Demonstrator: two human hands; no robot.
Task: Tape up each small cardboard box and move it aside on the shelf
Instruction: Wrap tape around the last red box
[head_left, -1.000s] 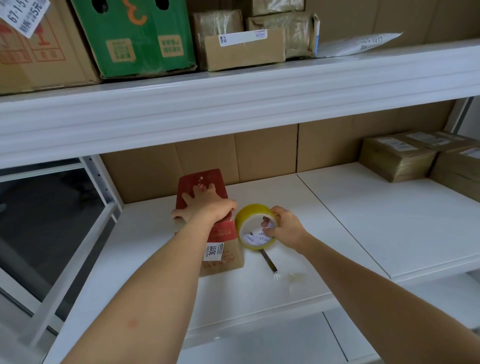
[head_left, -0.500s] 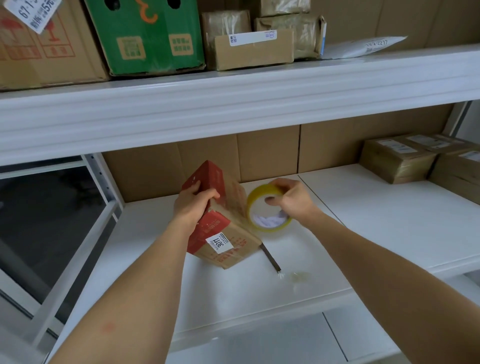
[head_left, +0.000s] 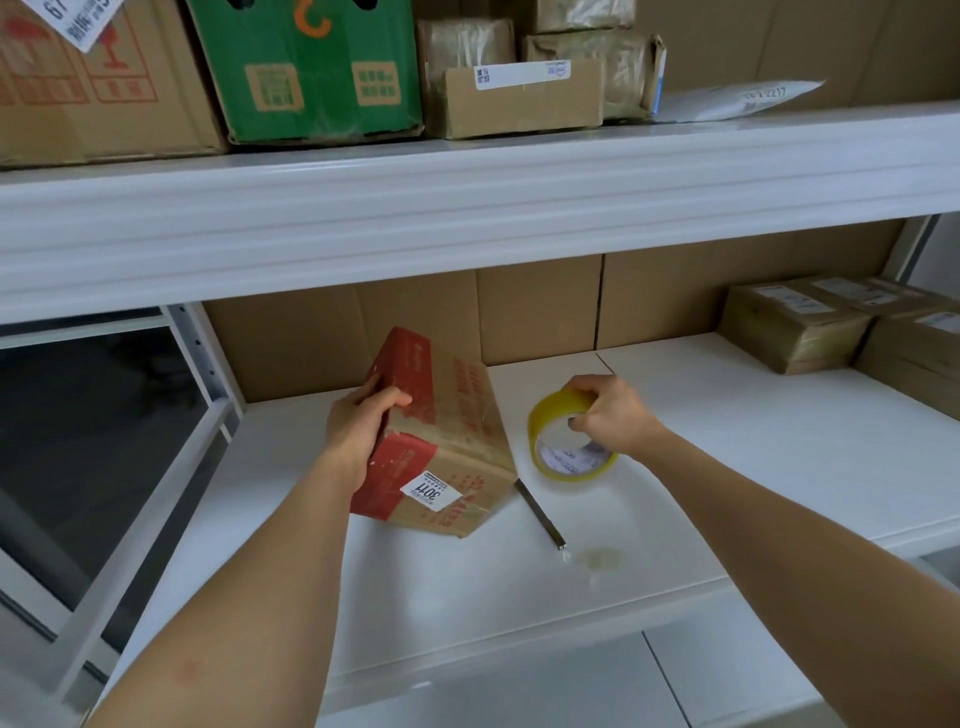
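Observation:
A small cardboard box (head_left: 457, 415) with red printed bands and a white label is tilted up on the white shelf (head_left: 727, 467), resting on its lower right edge. My left hand (head_left: 358, 421) grips its left side, fingers curled over the upper edge. Just right of the box, my right hand (head_left: 613, 415) holds a yellow roll of tape (head_left: 563, 467) by its top rim, lifted off the shelf and apart from the box.
A thin dark metal blade (head_left: 543, 517) lies on the shelf under the box's right corner, beside a scrap of clear tape (head_left: 600, 558). Taped brown parcels (head_left: 800, 327) are stacked at the far right. The upper shelf carries a green carton (head_left: 306, 67) and brown boxes (head_left: 519, 98).
My left hand has tipped the box up from lying flat onto its edge. My right hand has lifted the tape roll and drawn it away to the right of the box.

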